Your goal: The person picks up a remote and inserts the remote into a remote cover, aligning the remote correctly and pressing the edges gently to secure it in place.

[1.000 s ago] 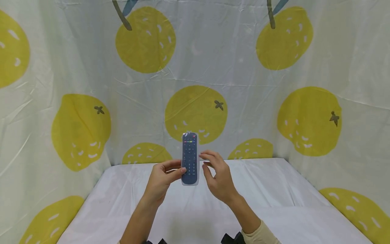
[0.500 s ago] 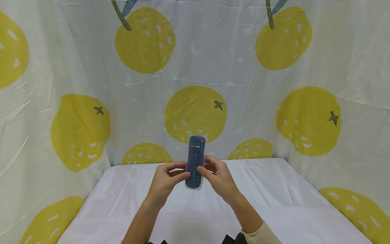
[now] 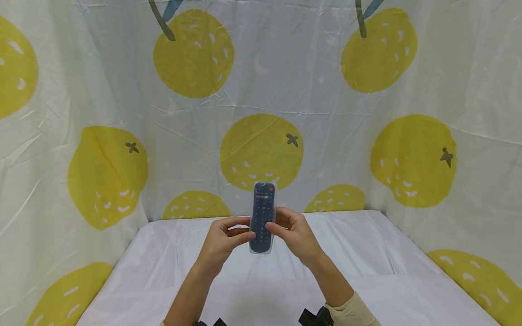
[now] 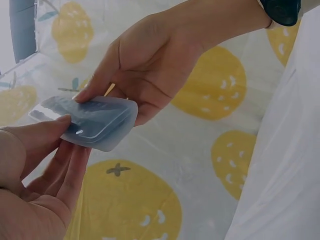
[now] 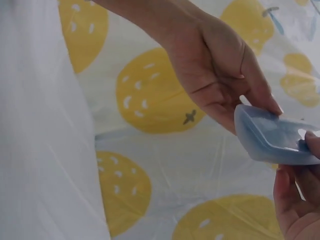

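Observation:
A dark remote control in a clear cover is held upright over the bed-like white surface, its buttons facing the head camera. My left hand pinches its left edge, thumb on the front and fingers behind. On the opposite edge, my right hand grips it the same way, its thumb over the lower buttons. The left wrist view shows the remote's end between both hands, the cover's clear rim standing out around it. The right wrist view has the remote cut off at the frame's right side.
A white cloth-covered surface spreads below the hands. Behind it and on both sides hangs a pale curtain printed with large yellow fruit. Dark wrist-worn devices show at the bottom edge.
My right hand has moved in from beside the remote and taken hold of its right edge. The remote has shifted slightly right and down. Over the last half second little differs.

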{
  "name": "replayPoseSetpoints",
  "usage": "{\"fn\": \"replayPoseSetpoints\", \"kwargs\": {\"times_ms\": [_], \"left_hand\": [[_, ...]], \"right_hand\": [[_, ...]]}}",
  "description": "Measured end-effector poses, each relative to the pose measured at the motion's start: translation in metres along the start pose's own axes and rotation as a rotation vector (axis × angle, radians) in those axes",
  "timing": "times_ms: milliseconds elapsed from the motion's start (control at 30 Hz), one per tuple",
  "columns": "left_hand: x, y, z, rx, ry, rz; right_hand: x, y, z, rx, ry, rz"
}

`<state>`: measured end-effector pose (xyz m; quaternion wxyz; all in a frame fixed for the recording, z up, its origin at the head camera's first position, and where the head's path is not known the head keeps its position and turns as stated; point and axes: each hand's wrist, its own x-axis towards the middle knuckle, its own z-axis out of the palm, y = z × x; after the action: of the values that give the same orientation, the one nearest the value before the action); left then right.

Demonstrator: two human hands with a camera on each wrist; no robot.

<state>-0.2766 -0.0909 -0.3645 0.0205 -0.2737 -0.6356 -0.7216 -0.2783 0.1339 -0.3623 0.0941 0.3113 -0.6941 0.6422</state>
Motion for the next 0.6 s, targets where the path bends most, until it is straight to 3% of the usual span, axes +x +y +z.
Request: {"fn": "replayPoseSetpoints", "kwargs": {"times_ms": [333,467,600], "left_hand": [[0.007,-0.018,-0.005,0.053,0.015,-0.011],[0.011,-0.029,-0.007,0.065,0.041,-0.069],[0.013,-0.041,-0.011,0.13,0.067,-0.139]], "right_hand": [[0.005,0.015,0.001,0.032,0.006,0.062],[0.008,0.026,0.001,0.059,0.019,0.125],[0.01,0.042,0.0,0.085,0.04,0.246]]}}
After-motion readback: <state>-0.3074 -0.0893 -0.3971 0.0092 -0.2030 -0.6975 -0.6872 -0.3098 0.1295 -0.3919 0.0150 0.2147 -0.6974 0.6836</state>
